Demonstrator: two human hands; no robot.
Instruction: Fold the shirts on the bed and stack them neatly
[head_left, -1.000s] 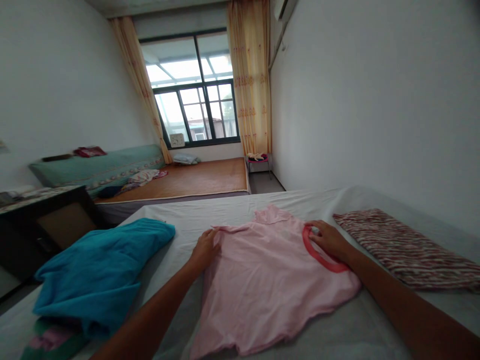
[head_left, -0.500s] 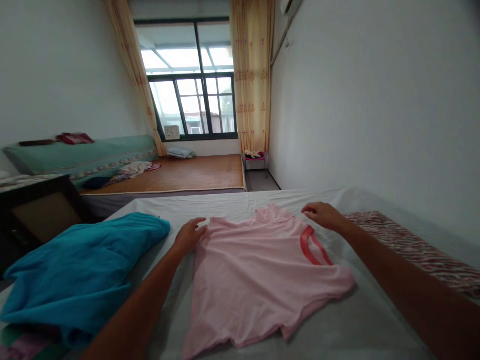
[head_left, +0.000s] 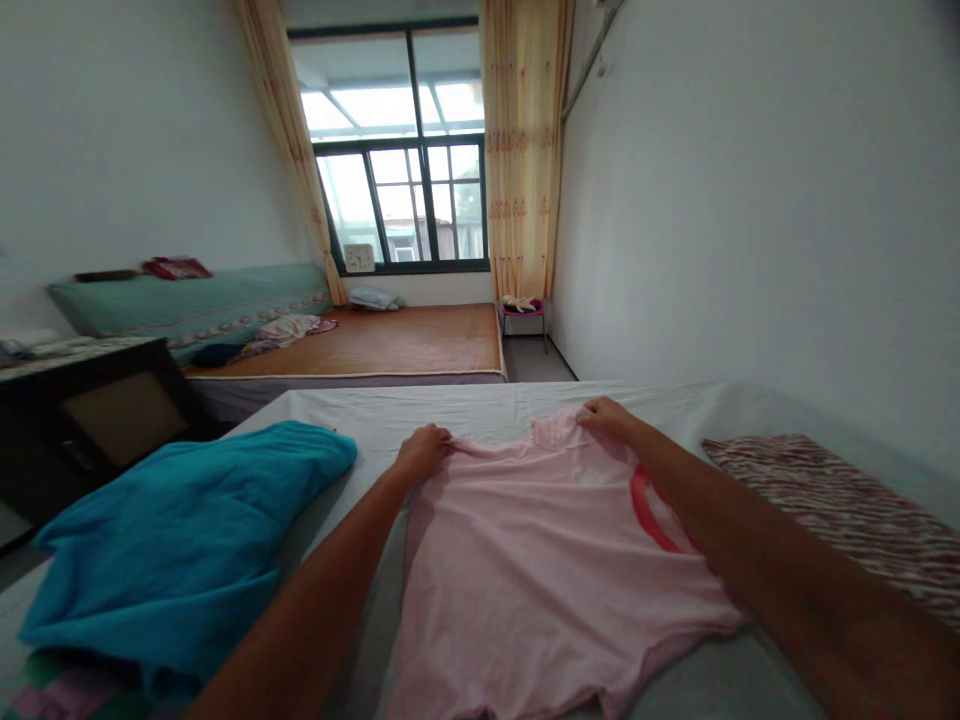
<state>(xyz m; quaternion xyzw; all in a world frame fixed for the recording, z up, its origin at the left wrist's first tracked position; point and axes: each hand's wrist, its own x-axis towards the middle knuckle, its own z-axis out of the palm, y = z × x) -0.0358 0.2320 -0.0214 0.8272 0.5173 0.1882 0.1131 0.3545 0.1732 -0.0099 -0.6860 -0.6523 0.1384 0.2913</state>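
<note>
A pink shirt (head_left: 525, 560) with a red-trimmed opening lies spread on the white sheet (head_left: 420, 405) in front of me. My left hand (head_left: 426, 452) pinches its far left corner, fingers closed on the cloth. At the far right, my right hand (head_left: 602, 415) grips the shirt's edge beside a small ruffled part. My right forearm passes over the right side of the shirt and covers some of the red trim. The shirt's near edge runs down to the bottom of the view.
A crumpled blue cloth (head_left: 195, 530) lies to the left, over a patterned green and pink one (head_left: 67, 690). On the right is a folded red-and-white patterned cloth (head_left: 832, 510). Beyond stand a dark cabinet (head_left: 120, 420), another bed (head_left: 405, 340) and a small stool (head_left: 523, 308).
Both hands, loose beside the shirt before, have moved inward and closed on its far edge. The view has shifted slightly to the left.
</note>
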